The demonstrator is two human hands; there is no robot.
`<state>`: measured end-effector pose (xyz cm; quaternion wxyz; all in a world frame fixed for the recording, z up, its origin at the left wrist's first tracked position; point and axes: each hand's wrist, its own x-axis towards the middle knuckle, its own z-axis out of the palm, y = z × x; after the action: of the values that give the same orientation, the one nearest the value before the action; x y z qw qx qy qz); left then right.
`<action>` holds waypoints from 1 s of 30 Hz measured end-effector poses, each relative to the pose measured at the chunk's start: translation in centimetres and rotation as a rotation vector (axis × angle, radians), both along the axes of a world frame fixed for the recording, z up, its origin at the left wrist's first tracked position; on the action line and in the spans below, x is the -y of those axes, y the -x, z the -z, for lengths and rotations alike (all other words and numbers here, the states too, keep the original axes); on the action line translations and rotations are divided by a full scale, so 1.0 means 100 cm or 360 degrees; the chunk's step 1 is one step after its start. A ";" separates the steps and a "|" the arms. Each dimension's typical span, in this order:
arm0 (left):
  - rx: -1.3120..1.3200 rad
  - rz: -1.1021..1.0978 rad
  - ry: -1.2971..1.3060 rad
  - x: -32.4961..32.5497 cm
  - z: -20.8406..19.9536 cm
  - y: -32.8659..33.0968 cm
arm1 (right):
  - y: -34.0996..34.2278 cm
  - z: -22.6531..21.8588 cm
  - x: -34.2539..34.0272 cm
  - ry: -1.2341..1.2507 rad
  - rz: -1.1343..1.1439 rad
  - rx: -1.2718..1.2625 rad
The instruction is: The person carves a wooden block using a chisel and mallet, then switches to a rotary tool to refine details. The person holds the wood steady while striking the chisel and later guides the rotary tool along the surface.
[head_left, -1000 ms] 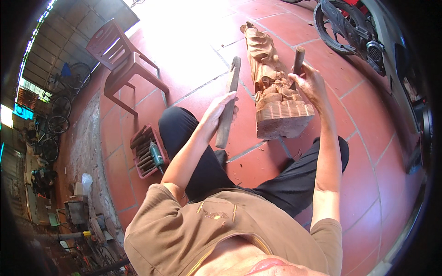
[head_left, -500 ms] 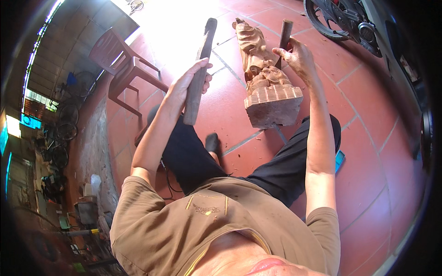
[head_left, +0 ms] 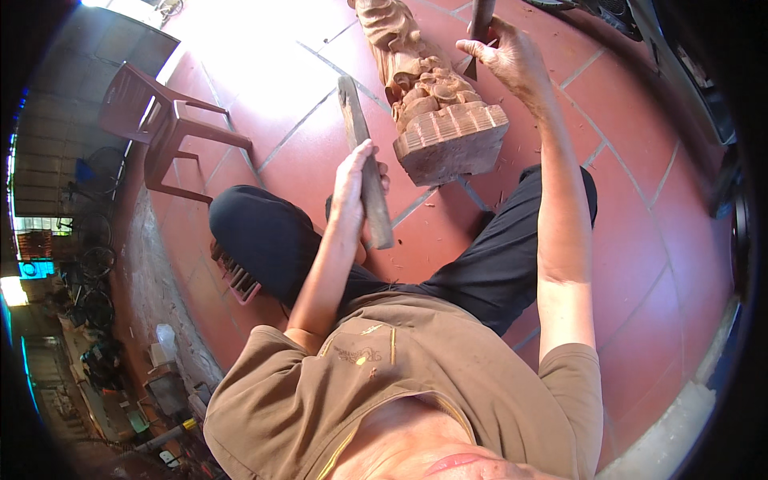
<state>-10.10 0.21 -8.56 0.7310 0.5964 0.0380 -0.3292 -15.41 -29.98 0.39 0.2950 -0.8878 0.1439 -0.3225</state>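
Wooden statue [head_left: 428,84]: lies on tiled floor [head_left: 624,264], far and to the right of left hand [head_left: 350,180], just left of right hand [head_left: 516,60]. Runs lengthwise from near to far, slanting left toward the far end and passing out of view at the upper edge. Presents base [head_left: 452,148] to the near side, beyond the gap between the knees. Hand nearer to statue: right.

Right hand: closed around chisel [head_left: 482,20], just beside the right flank of statue. Grips the handle with thumb reaching left across it and fingers largely hidden behind. Points the dark blade toward the near side, with handle at the far end. Contact between blade and statue: cannot tell from this view.

Left hand: clenched around wooden stick [head_left: 374,192], roughly at mid-length. Wraps fingertips around the right side of stick, leaving both ends protruding. Slants stick from far left to near right. Held apart from statue, to the left of base.

Surroundings: at far left, brown chair [head_left: 160,124] on the same floor; at near left, pink basket [head_left: 250,295], partly hidden behind left knee [head_left: 252,220].
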 end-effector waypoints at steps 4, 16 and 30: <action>-0.0192 -0.0079 -0.0029 -0.006 0.032 0.010 | -0.003 0.001 -0.004 -0.0293 -0.0198 -0.0053; -0.0491 -0.0130 0.0035 -0.014 0.092 0.005 | -0.014 0.020 -0.015 -0.0740 -0.0339 -0.0230; -0.0298 -0.0212 -0.0336 -0.016 0.159 0.013 | -0.017 0.020 -0.021 -0.0846 -0.0361 -0.0245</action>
<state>-11.38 1.77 -24.51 0.6778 0.6328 0.1799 -0.3283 -13.73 -27.87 -1.61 0.5396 -0.8116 0.1452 -0.1703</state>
